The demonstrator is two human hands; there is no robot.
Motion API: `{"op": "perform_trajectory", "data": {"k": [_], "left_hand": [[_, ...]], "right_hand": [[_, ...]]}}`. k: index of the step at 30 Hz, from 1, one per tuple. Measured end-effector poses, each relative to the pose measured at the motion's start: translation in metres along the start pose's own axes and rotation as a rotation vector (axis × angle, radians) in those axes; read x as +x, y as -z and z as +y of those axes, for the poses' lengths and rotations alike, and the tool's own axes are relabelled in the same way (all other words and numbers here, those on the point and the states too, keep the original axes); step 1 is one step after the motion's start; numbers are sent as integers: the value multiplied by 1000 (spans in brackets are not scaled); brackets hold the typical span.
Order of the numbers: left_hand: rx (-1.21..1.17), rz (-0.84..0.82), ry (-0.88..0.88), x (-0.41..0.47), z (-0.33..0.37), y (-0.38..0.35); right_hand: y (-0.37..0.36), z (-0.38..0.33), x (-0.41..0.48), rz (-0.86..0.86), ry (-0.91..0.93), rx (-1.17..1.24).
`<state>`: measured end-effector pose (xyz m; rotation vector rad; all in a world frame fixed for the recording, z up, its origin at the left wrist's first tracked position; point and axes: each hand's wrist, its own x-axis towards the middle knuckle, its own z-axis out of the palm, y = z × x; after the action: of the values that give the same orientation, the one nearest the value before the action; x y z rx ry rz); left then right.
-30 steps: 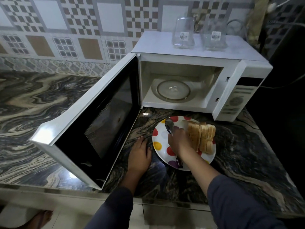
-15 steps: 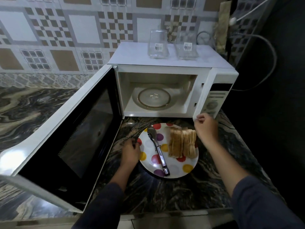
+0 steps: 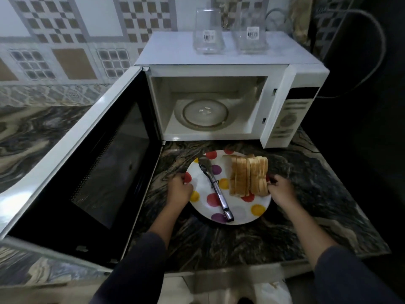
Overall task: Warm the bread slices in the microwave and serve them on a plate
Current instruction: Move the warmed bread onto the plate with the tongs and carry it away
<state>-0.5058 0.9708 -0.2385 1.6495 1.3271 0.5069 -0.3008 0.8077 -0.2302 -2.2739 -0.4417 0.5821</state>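
early on: microwave [image 3: 219,69] open and bare, bread slices [image 3: 248,176] sit with tongs [image 3: 215,187] on the plate [image 3: 241,212] on the counter [image 3: 311,189], left hand [image 3: 179,189] and right hand [image 3: 280,190] curl fingers around its opposite rims; warming and serving look undone.

A white barcode sticker sits on each glass jar [image 3: 207,34] [image 3: 252,29], upper centre; the digits are illegible. The microwave panel [image 3: 288,119] print is blurred.
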Motion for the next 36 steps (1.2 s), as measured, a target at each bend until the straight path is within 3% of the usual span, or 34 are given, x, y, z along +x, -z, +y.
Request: {"op": "perform_trajectory", "data": {"k": [13,27,36], "left_hand": [[-398,-31,-70,-33,-4,-14],[-364,8,-113,-73,-6,5],[-421,65,-145,-172,-7,18]], "right_hand": [[-4,8,-25,-12,3,337],[1,31,-76,38,110,516],[30,56,-141,2,118,562]]}}
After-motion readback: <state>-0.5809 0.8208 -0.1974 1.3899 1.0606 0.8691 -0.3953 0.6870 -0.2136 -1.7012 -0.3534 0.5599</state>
